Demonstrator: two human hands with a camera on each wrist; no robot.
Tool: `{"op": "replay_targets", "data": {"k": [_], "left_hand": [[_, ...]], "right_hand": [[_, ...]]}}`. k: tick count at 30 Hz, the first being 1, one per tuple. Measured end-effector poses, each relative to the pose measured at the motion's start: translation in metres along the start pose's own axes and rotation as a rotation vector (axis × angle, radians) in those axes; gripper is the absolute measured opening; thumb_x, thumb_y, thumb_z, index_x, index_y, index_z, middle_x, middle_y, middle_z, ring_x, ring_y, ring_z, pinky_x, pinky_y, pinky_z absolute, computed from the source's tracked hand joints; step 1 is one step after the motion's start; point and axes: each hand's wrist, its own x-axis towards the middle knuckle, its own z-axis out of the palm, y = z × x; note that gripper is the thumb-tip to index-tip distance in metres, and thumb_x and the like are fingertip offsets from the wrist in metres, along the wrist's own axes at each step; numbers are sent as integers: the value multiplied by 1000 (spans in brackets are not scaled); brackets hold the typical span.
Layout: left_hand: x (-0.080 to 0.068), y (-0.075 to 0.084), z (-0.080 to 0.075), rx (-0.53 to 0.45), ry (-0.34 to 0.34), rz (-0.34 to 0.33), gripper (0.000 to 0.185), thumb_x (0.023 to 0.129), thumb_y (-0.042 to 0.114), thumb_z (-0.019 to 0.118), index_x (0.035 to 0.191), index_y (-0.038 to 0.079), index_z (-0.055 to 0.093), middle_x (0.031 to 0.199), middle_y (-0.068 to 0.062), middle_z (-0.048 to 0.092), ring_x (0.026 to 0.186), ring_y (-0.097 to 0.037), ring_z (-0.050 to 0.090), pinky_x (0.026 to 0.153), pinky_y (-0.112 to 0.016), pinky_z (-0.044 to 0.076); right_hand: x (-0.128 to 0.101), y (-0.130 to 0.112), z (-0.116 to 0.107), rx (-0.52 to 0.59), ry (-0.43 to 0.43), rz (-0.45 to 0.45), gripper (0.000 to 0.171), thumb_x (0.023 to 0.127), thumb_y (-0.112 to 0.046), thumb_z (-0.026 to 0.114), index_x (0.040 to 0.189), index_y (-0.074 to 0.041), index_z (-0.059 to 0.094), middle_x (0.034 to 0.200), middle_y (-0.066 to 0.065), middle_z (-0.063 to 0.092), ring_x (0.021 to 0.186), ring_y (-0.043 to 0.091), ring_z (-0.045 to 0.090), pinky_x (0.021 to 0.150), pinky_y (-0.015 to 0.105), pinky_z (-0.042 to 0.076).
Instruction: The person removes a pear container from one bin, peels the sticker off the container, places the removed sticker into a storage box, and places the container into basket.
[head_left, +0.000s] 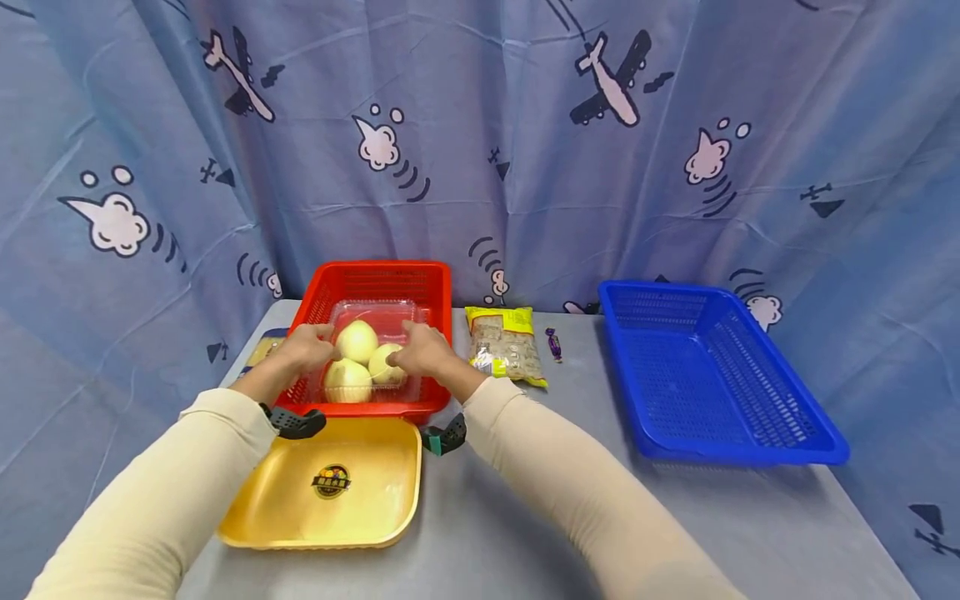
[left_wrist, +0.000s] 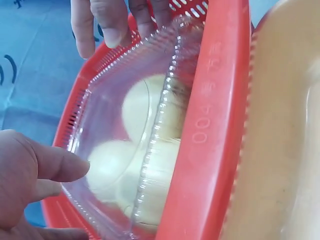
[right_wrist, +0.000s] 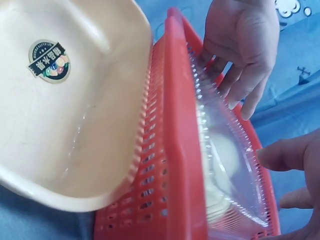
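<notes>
A clear plastic clamshell box (head_left: 375, 308) lies inside the red basket (head_left: 446, 287). Three pale yellow, round items (head_left: 357, 340) show through its lid; their kind is unclear. My left hand (head_left: 306, 348) is at the box's left side, with thumb and fingers spread near the rim in the left wrist view. On the opposite side, my right hand (head_left: 422, 350) has its fingers fairly straight along the edge. Neither hand has its fingers curled round the box (left_wrist: 112, 120). Whether the fingertips touch the plastic is hard to tell.
In front of the basket sits a yellow tray (head_left: 375, 492) with a round label. A yellow-and-clear packet (head_left: 506, 346) and a small purple wrapped sweet (head_left: 553, 344) lie to the right. Farther right stands a blue basket (head_left: 738, 454). A patterned curtain (head_left: 465, 125) hangs behind the table.
</notes>
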Motion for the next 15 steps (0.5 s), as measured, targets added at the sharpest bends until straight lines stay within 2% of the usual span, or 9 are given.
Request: {"op": "replay_targets", "data": {"k": [6,10,13,15], "left_hand": [[-10,11,-6,27,40,40,70,92,12,56,152,0,23,145,-30,32,114,-41,43,94,-54,43],[-17,24,-10,63,67,100,73,93,16,58,153,3,20,149,-29,28,117,-41,39,94,-52,42],[-22,33,-12,106,106,148,74,93,22,60,154,5,20,150,-27,27,121,-40,37,98,-52,38],[-24,38,-13,134,136,184,74,94,26,60,154,6,21,146,-28,34,113,-41,44,92,-51,42]], "right_hand": [[-11,-5,-20,25,10,-70,75,86,-24,72,150,-10,36,142,11,48,123,25,47,101,39,40],[-22,-11,-38,-22,42,-121,75,87,-28,70,151,-12,34,142,10,47,124,24,45,100,40,41],[-33,-13,-52,-78,83,-155,74,88,-31,67,152,-14,33,145,12,42,129,25,39,101,44,39],[-41,-14,-61,-103,113,-170,74,89,-31,66,152,-14,32,147,14,38,131,28,36,100,47,40]]}}
